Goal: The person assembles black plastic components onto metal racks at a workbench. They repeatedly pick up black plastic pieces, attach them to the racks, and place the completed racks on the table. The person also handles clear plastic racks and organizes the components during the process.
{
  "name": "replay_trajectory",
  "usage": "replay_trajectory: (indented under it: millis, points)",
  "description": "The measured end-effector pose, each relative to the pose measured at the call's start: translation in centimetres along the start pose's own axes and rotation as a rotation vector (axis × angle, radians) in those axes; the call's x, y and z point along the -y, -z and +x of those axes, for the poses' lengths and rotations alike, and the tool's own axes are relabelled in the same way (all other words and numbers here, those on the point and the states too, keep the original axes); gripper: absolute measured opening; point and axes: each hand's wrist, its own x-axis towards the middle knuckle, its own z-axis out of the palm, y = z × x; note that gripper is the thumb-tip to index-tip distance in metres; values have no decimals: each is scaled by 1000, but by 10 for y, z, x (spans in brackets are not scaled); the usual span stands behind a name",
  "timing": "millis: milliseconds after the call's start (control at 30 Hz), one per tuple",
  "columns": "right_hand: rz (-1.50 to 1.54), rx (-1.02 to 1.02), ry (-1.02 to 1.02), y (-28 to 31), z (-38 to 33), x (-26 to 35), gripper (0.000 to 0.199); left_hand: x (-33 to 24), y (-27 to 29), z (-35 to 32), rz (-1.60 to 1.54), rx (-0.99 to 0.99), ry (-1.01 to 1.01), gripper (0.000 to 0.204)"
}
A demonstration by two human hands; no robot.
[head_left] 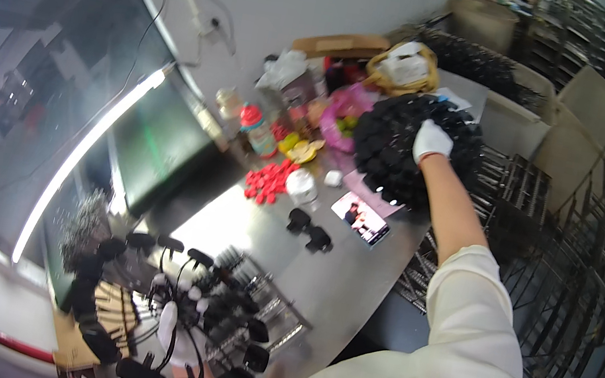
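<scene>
The steel table (320,273) runs from the lower left up to the far right, its near edge slanting beside the person's body. The middle of it is mostly bare, with only two small black parts (309,231) and a phone (360,219) lying there; a heap of red caps (267,180) sits further back, and bottles and bags crowd the far end against the wall. Wire racks (549,257) stand just off the right edge.

The right arm stretches straight out, sleeve pushed up, and the gloved right hand (431,140) lies flat on top of a big cluster of black pieces (406,155) at the table's far right corner. Its fingers press onto the cluster; whether they curl round anything cannot be told.

The gloved left hand (173,328) is low at the near left, amid a rack (247,317) of black stemmed parts, closed round some stems.
</scene>
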Motion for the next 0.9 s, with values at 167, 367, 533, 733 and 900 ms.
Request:
replay_trajectory:
  millis: [167, 367, 533, 733, 900]
  points:
    - [284, -170, -22, 37, 1, 22, 38, -7, 4, -11, 76, 55, -76, 61]
    - [848, -109, 846, 134, -196, 121, 40, 0, 20, -15, 320, -88, -129, 72]
    - [964, 276, 1132, 192, -378, 173, 50, -2, -14, -28, 274, 16, -126, 78]
    - [1105, 328, 1274, 178, -441, 202, 57, -25, -17, -63, 269, 27, -157, 86]
    - [987, 345, 1419, 190, -459, 214, 58, -42, -13, -79, 261, 56, -190, 92]
